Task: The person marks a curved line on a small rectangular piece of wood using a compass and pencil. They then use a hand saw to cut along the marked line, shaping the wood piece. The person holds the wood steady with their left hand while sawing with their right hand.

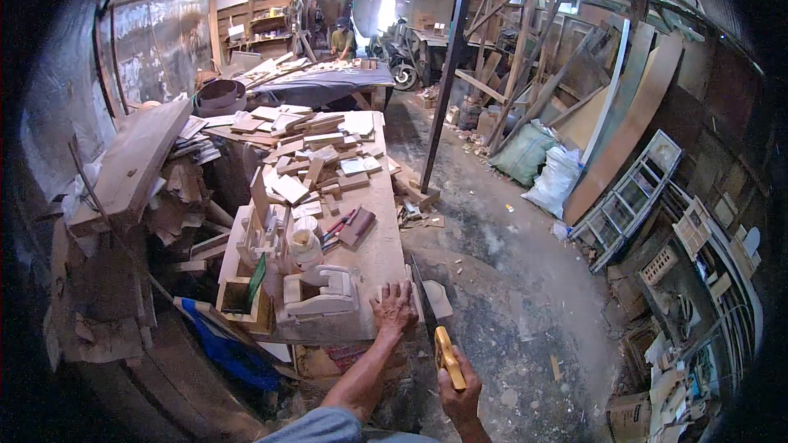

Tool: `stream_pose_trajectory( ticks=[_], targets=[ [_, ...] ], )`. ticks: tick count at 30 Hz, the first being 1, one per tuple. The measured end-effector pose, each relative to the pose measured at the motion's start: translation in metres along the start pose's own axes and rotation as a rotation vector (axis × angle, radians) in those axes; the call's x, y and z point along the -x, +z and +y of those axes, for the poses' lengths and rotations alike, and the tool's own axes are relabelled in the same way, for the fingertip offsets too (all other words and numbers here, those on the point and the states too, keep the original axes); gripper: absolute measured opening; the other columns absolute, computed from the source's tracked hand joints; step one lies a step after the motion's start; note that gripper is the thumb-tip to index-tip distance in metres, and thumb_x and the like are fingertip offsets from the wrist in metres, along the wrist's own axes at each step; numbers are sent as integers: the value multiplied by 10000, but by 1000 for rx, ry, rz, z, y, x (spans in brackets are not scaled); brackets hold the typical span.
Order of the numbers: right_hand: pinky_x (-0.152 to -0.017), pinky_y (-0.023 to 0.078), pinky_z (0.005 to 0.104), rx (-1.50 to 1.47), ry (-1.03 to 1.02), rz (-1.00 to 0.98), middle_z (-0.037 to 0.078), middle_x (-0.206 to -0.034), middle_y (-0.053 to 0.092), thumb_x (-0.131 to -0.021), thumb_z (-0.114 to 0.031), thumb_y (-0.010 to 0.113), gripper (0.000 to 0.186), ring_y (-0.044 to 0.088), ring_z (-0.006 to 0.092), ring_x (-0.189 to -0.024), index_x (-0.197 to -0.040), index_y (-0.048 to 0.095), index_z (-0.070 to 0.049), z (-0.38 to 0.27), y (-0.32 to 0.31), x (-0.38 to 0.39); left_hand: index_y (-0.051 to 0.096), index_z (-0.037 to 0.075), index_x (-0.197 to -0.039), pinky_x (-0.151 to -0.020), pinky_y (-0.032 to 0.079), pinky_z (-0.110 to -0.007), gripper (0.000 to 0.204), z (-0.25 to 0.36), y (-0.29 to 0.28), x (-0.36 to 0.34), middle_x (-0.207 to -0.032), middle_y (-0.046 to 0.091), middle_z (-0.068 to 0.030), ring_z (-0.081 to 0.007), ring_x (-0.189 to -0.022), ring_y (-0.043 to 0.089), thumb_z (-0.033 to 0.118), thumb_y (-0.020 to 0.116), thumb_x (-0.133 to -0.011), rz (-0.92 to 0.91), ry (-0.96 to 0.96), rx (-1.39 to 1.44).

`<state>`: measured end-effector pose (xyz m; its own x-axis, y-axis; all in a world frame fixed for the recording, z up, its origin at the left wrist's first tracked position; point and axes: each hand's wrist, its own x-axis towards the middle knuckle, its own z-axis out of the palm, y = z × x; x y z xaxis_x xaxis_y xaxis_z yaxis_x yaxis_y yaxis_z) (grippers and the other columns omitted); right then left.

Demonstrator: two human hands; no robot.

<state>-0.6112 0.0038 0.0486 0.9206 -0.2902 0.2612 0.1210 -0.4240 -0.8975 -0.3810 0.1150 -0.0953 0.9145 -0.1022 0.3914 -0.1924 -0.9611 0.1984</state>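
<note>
My right hand (461,390) is closed round the yellow handle of a handsaw (446,351). Its dark blade points away from me along the right edge of the workbench (379,197). My left hand (395,308) lies flat near that edge, fingers spread, pressing down beside the blade. Just right of the blade, a pale wood piece (439,300) juts out past the bench; how far it runs under my hand is hidden. Left of my hand stands a wooden assembly with curved sides (322,291). Whether the teeth are in the wood is too small to tell.
A jar (305,248), pens and a brown block (358,227) sit on the bench before a heap of wood offcuts (316,156). A dark post (447,74) rises beyond. Sacks (555,180) and a metal frame (628,199) stand right. Another person (342,38) is far back.
</note>
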Motion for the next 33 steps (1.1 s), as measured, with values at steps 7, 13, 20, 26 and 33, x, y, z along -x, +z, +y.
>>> stream_pose_trajectory(
  ticks=[7, 13, 20, 26, 33],
  targets=[
    [-878, 525, 331, -56, 12, -23, 178, -1139, 664, -904, -139, 614, 490, 655, 207, -994, -1347, 538, 56, -7, -2, 2, 499, 282, -1391, -885, 409, -586, 485, 0, -3, -1, -1282, 547, -5, -227, -1276, 448, 414, 529, -925, -13, -7, 19],
    [-778, 555, 363, 24, -17, -9, 205, -1035, 700, -935, -209, 631, 456, 703, 256, -894, -1317, 568, 33, -12, -2, -3, 506, 285, -1387, -868, 410, -565, 491, 0, -11, -2, -1271, 551, -9, -229, -1259, 454, 398, 540, -909, -44, -26, 9],
    [-769, 571, 390, 137, -103, 6, 226, -1041, 712, -943, -250, 649, 475, 730, 299, -878, -1329, 561, 12, -11, -5, -1, 524, 272, -1373, -862, 412, -565, 498, 4, -15, -2, -1264, 551, -22, -233, -1254, 457, 391, 565, -892, -46, -1, 46],
    [-777, 574, 378, 76, -33, -54, 237, -1082, 701, -944, -256, 643, 507, 727, 314, -914, -1358, 533, 16, -27, -7, -3, 503, 255, -1388, -874, 413, -582, 519, 1, -13, -2, -1288, 540, -30, -243, -1260, 463, 383, 566, -890, -16, -22, 38],
    [-636, 520, 296, 109, -87, -110, 125, -891, 663, -963, -249, 630, 569, 640, 124, -740, -1420, 443, 35, -18, 3, -8, 483, 257, -1404, -881, 418, -600, 527, -6, -7, 1, -1297, 532, -28, -253, -1258, 465, 378, 556, -897, -38, 31, 53]
  ],
)
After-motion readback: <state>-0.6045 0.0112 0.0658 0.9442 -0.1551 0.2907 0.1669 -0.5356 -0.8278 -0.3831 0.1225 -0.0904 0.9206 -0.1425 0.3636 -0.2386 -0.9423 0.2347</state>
